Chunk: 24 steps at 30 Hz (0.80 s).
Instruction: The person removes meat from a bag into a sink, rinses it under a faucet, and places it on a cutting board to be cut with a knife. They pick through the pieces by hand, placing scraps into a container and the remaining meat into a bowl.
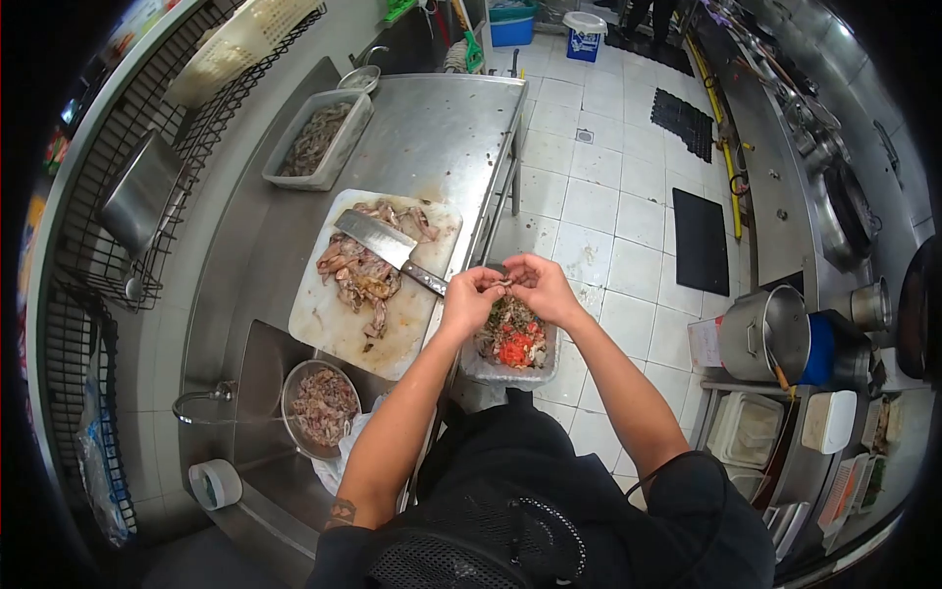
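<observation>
My left hand (473, 296) and my right hand (542, 289) meet above a waste bin (548, 371), their fingertips pinched on a small greyish piece of what looks like seafood. Inside the bin lies a heap of scraps (514, 319) with bright red bits. To the left, a white cutting board (324, 312) carries a pile of brownish-pink pieces (365, 280). Across that pile rests a cleaver (376, 236), its dark handle pointing toward my left hand.
A tub of greyish shrimp-like pieces (319, 140) stands on the steel counter (432, 118). Down left, a metal bowl of pieces (324, 404) sits in the sink (257, 368) by a faucet (221, 393). A large pot (754, 339) is at right. Another person's legs (650, 18) show far back.
</observation>
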Motion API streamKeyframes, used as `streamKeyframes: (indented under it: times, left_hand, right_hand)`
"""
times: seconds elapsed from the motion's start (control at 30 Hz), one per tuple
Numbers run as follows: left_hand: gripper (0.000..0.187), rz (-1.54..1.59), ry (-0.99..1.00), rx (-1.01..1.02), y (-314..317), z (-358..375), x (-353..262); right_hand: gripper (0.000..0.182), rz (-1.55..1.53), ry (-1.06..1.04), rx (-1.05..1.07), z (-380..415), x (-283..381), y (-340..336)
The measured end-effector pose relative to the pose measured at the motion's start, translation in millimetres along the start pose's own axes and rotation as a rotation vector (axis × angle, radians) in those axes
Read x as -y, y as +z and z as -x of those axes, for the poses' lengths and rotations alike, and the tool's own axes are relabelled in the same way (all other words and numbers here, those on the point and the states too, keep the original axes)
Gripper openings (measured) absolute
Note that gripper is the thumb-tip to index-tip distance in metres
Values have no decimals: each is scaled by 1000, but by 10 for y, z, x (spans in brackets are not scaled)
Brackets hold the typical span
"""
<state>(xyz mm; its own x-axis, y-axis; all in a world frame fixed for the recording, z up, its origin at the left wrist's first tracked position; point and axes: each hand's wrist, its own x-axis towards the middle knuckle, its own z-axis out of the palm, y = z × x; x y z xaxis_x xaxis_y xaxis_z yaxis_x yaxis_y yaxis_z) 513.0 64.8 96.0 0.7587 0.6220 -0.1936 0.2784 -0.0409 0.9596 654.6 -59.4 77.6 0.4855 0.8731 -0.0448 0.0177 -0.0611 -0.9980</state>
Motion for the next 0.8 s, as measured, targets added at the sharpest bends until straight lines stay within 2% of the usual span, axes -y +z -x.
streamKeyframes:
  times: [0.1,0.13,0.2,0.33,0.4,0.43,0.63,0.8]
  left_hand:
    - [20,81,-51,-31,43,-93,-85]
    - [20,75,-50,-33,94,-86,-122]
    - [15,283,-97,-246,222,-86,-107]
    - [11,487,-148,-379,368,-48,-60]
    - [9,497,-157,-411,374,-53,-52]
    - [8,506,-150,-417,375,-54,-49]
    - [11,507,-165,-384,293,-40,159]
    - [7,524,-208,-421,128,44,23]
  right_hand:
    - [37,-153,-1,-40,-39,-41,-18]
    - [37,-233,-61,-100,-31,-75,15]
    - [37,-315,-130,-156,-27,-188,100]
    - [30,-383,-117,-243,60,-273,405]
    - [24,-53,-235,-423,66,-206,477]
    - [17,-3,-284,-475,46,-172,508]
    - [7,-18,-254,-519,-47,-300,521]
    - [7,14,-220,-580,-184,-564,390]
